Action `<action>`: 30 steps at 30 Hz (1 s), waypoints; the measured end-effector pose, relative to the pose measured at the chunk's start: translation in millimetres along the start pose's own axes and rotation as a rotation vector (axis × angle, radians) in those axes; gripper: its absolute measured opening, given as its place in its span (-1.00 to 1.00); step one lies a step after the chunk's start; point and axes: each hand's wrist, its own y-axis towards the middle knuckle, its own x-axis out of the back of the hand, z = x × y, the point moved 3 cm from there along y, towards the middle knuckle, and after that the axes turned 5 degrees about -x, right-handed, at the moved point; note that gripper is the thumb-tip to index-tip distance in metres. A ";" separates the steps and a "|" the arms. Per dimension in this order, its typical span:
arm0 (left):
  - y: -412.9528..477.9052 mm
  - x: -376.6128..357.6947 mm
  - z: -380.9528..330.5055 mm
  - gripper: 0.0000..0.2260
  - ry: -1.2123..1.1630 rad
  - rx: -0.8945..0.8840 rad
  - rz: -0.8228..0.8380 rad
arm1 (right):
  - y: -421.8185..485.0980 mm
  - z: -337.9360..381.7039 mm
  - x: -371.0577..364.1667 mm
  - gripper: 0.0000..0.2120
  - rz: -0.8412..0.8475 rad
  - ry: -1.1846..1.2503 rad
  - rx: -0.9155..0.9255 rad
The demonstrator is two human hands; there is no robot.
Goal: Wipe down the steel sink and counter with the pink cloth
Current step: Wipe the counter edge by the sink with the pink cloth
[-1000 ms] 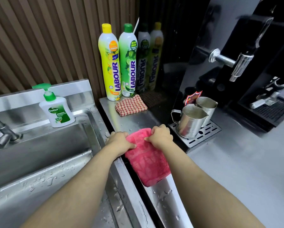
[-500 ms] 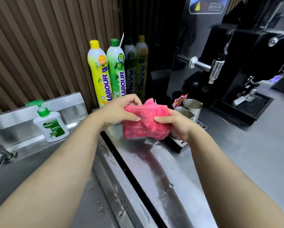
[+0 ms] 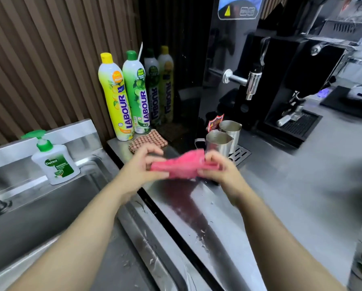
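Head cam: both hands up over the counter (image 3: 291, 196), w/ the pink cloth (image 3: 181, 164) stretched between them, clear of the steel. Left hand (image 3: 141, 169) pinches the cloth's left end, fingers curled on it; right hand (image 3: 216, 168) grips the right end, closed on the fabric. Both are motion-blurred, so exact finger placement can't be read. Looks like refolding or turning the cloth, not wiping right now.

Sink (image 3: 39, 206) sits lower left, w/ a soap pump bottle (image 3: 55, 162) on its back ledge. Droplets show on the ledge between sink and counter, so wiping isn't finished there, imo.

Risks from here: two steel jugs (image 3: 220, 141) stand just beside the right hand, on a drip grate. A wide sweep to the right could knock them over. A checked rag (image 3: 148, 140) lies near the left hand, and the detergent bottles (image 3: 124, 97) stand tall behind it; a push to the back could drag the rag or tip a bottle. A bunched cloth would also smear water rather than lift it.
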 end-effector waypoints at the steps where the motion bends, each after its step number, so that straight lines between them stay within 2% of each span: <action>1: -14.3 -2.4 16.5 -0.55 -0.016 0.094 0.085 | -14.5 -19.9 -0.2 -0.82 0.023 -0.071 -0.065; 4: -44.9 -13.0 59.2 -0.61 0.111 0.341 0.296 | -53.6 -71.4 -3.0 -0.74 0.161 -0.108 -0.295; 6: -48.4 -20.6 74.1 -0.63 0.112 0.385 0.298 | -61.7 -89.2 -1.7 -0.75 0.165 -0.023 -0.353; 10: -35.4 -23.4 82.9 -0.64 -0.025 0.384 0.013 | -48.2 -96.5 -0.3 -0.88 0.024 0.076 -0.390; 13: -16.5 -24.3 87.2 -0.70 -0.010 0.327 -0.158 | -22.8 -91.7 -0.1 -0.75 -0.186 -0.035 -0.374; 14: -9.1 -26.2 88.7 -0.72 0.059 0.316 -0.196 | -12.9 -90.1 0.4 -0.73 -0.269 -0.109 -0.375; 16: 3.0 -32.0 90.0 -0.76 0.313 0.293 -0.229 | 4.2 -88.3 -1.2 -0.78 -0.381 -0.409 -0.408; 18: 8.3 -35.9 87.4 -0.78 0.715 0.221 -0.227 | 9.7 -88.2 -5.7 -0.80 -0.413 -0.758 -0.438; 20: 6.6 -38.2 80.0 -0.75 1.062 0.065 -0.272 | 3.7 -83.3 -9.5 -0.75 -0.492 -0.937 -0.286; 21: 5.6 -40.9 75.8 -0.75 1.106 -0.028 -0.274 | -0.7 -81.8 -11.3 -0.76 -0.525 -0.946 -0.141; 23: 2.8 -50.4 73.7 -0.71 1.092 -0.105 -0.116 | -6.2 -83.4 -16.5 -0.73 -0.410 -0.913 0.046; 24: -0.3 -55.9 79.3 -0.66 1.107 -0.080 0.004 | -7.2 -87.4 -20.2 -0.68 -0.287 -0.924 0.057; 26: -10.0 -60.8 97.3 -0.56 1.185 0.021 0.180 | -10.0 -102.6 -27.9 -0.58 -0.067 -0.970 -0.051; 28: -16.3 -58.7 110.3 -0.54 1.267 0.070 0.231 | -11.3 -114.9 -28.8 -0.54 -0.014 -1.025 -0.116; 30: -16.5 -57.1 114.6 -0.54 1.316 0.055 0.214 | -12.7 -117.8 -28.7 -0.52 -0.025 -1.096 -0.097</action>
